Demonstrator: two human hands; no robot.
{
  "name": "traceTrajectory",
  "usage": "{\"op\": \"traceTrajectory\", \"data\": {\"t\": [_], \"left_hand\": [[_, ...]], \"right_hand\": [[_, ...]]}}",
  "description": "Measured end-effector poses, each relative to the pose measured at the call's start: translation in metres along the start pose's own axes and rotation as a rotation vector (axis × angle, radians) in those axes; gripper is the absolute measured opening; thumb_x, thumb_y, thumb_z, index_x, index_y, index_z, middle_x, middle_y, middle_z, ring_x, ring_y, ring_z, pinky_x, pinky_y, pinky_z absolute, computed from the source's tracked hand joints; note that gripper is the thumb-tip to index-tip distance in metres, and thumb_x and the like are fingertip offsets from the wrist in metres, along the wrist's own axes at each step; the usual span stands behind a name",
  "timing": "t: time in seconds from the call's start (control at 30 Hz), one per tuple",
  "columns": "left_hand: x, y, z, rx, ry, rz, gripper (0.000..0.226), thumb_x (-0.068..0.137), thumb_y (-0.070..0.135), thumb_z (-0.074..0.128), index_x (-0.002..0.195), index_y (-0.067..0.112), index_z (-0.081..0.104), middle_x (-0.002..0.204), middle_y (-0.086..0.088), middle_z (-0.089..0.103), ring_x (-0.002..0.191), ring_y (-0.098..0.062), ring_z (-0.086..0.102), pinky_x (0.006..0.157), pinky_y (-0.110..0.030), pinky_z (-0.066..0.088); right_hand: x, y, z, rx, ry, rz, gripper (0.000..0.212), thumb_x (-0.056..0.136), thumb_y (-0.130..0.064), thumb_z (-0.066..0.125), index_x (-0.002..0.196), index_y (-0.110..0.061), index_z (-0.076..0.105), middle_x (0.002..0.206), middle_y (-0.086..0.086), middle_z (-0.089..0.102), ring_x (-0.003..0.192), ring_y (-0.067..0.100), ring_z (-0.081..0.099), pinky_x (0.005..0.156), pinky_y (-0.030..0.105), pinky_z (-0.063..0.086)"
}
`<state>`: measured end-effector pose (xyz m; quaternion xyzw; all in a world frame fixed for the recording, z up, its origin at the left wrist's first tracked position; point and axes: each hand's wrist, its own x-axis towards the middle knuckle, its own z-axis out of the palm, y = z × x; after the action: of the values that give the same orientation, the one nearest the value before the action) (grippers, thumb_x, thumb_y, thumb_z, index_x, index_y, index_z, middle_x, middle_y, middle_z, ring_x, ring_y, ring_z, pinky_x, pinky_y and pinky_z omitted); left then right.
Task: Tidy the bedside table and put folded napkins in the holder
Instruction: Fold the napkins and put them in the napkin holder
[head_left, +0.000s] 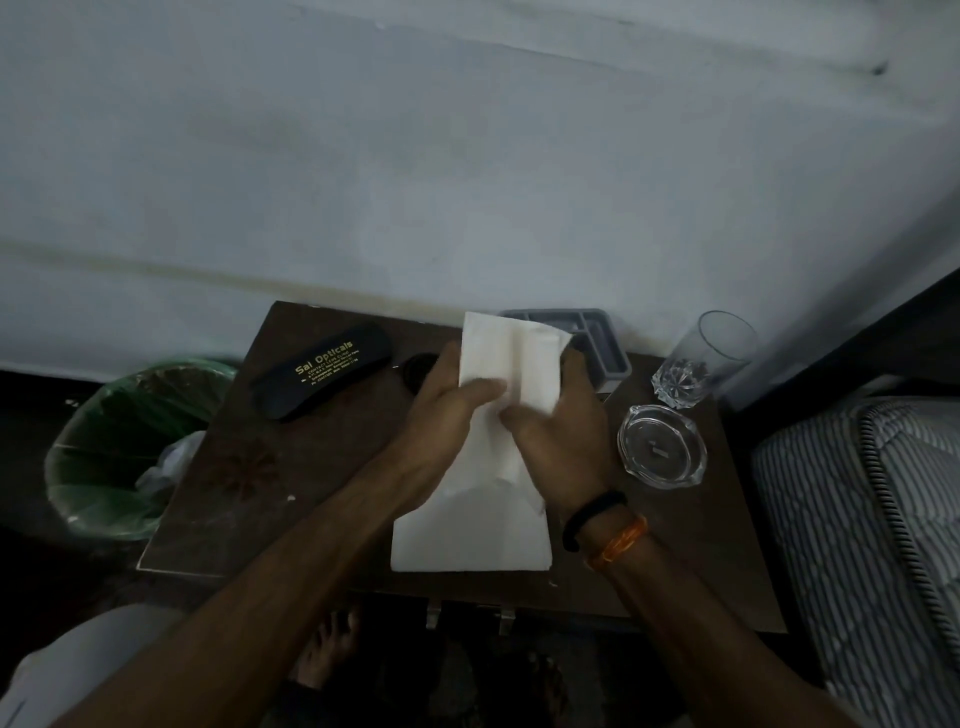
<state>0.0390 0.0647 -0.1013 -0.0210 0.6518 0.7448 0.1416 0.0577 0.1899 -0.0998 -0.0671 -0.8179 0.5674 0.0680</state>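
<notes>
Both hands, left (447, 410) and right (558, 431), pinch napkin (498, 358) mid-table; table (218, 467) left edge bare

Black spectacle case (322, 375): gold print "Sai Opticals"; smaller lines beneath too small to read.

head cam: single view | worn high, looks steeply down and forward | close over bedside table (218, 499), near edge at bottom, far edge against wall (467, 156) | wide-angle, edges bowed | no second view
</notes>
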Motion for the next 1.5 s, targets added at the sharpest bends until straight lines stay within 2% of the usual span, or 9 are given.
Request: {"op": "traceTrajectory", "data": {"t": [0.1, 0.2, 0.27, 0.57, 0.73, 0.87, 1.0, 1.17, 1.5], "left_hand": [[-0.002, 0.002, 0.007, -0.129, -0.012, -0.068, 0.021, 0.098, 0.022, 0.051, 0.116, 0.028, 0.06, 0.106, 0.0, 0.07, 0.102, -0.019, 0.066, 0.085, -0.034, 0.053], [-0.004, 0.003, 0.01, -0.184, -0.053, -0.091, 0.036, 0.102, 0.035, 0.04, 0.122, 0.017, 0.063, 0.105, -0.007, 0.073, 0.102, -0.019, 0.07, 0.086, -0.031, 0.058], [-0.004, 0.005, 0.008, -0.238, -0.072, -0.116, 0.046, 0.102, 0.044, 0.036, 0.124, 0.014, 0.064, 0.111, -0.014, 0.071, 0.104, -0.025, 0.069, 0.092, -0.038, 0.057], [-0.007, 0.014, 0.003, -0.34, -0.075, -0.124, 0.056, 0.086, 0.062, 0.045, 0.096, 0.012, 0.07, 0.082, -0.006, 0.071, 0.082, -0.019, 0.071, 0.088, -0.039, 0.055], [-0.003, 0.014, -0.007, -0.251, -0.044, -0.07, 0.028, 0.084, 0.034, 0.068, 0.103, 0.014, 0.069, 0.093, -0.008, 0.073, 0.095, -0.025, 0.071, 0.083, -0.04, 0.058], [-0.001, 0.017, -0.015, -0.245, -0.022, -0.053, 0.036, 0.088, 0.023, 0.066, 0.121, 0.009, 0.064, 0.11, -0.015, 0.071, 0.102, -0.031, 0.068, 0.087, -0.045, 0.057], [-0.001, 0.02, -0.016, -0.243, -0.086, -0.098, 0.036, 0.084, 0.024, 0.068, 0.118, 0.013, 0.067, 0.112, -0.016, 0.07, 0.105, -0.035, 0.068, 0.089, -0.052, 0.056], [-0.006, 0.017, -0.011, -0.097, -0.219, -0.01, 0.039, 0.076, 0.027, 0.07, 0.114, 0.02, 0.066, 0.107, -0.009, 0.073, 0.102, -0.026, 0.07, 0.083, -0.043, 0.06], [0.002, 0.005, -0.002, 0.143, -0.134, 0.134, 0.034, 0.095, 0.04, 0.052, 0.128, 0.03, 0.052, 0.118, 0.007, 0.065, 0.108, -0.009, 0.064, 0.081, -0.02, 0.057]], "right_hand": [[-0.005, -0.003, 0.009, -0.101, -0.037, -0.048, 0.059, 0.075, -0.012, 0.07, 0.127, -0.024, 0.046, 0.109, -0.007, 0.061, 0.095, 0.008, 0.061, 0.066, 0.01, 0.046], [-0.009, -0.005, 0.014, -0.103, -0.086, -0.063, 0.075, 0.078, -0.017, 0.071, 0.143, -0.026, 0.035, 0.109, -0.008, 0.058, 0.098, 0.005, 0.058, 0.08, 0.025, 0.053], [-0.011, -0.009, 0.012, -0.062, -0.104, -0.055, 0.08, 0.079, -0.016, 0.072, 0.146, -0.026, 0.03, 0.107, -0.007, 0.055, 0.093, 0.003, 0.058, 0.076, 0.019, 0.052], [-0.019, -0.013, 0.012, -0.083, -0.078, -0.22, 0.032, 0.082, -0.028, 0.075, 0.109, -0.02, 0.06, 0.1, -0.003, 0.061, 0.08, 0.006, 0.062, 0.068, 0.014, 0.051], [-0.01, -0.011, 0.004, 0.119, -0.184, -0.111, 0.009, 0.086, -0.02, 0.071, 0.093, -0.016, 0.069, 0.09, -0.001, 0.071, 0.084, 0.016, 0.068, 0.077, 0.037, 0.058], [-0.001, -0.006, -0.007, -0.003, 0.01, -0.052, 0.032, 0.071, -0.03, 0.085, 0.093, -0.022, 0.062, 0.089, -0.009, 0.069, 0.083, 0.007, 0.066, 0.075, 0.026, 0.056], [0.004, -0.003, -0.014, 0.128, -0.346, 0.112, 0.05, 0.069, -0.029, 0.087, 0.112, -0.019, 0.063, 0.107, 0.0, 0.074, 0.099, 0.015, 0.071, 0.088, 0.044, 0.058], [0.003, -0.003, -0.015, 0.296, -0.425, 0.071, 0.041, 0.079, -0.003, 0.077, 0.119, -0.004, 0.066, 0.114, 0.01, 0.073, 0.106, 0.027, 0.07, 0.092, 0.049, 0.056], [0.002, 0.0, -0.01, 0.262, -0.244, 0.101, 0.037, 0.082, -0.008, 0.075, 0.118, -0.01, 0.067, 0.108, 0.008, 0.074, 0.099, 0.024, 0.072, 0.087, 0.05, 0.058]]}}
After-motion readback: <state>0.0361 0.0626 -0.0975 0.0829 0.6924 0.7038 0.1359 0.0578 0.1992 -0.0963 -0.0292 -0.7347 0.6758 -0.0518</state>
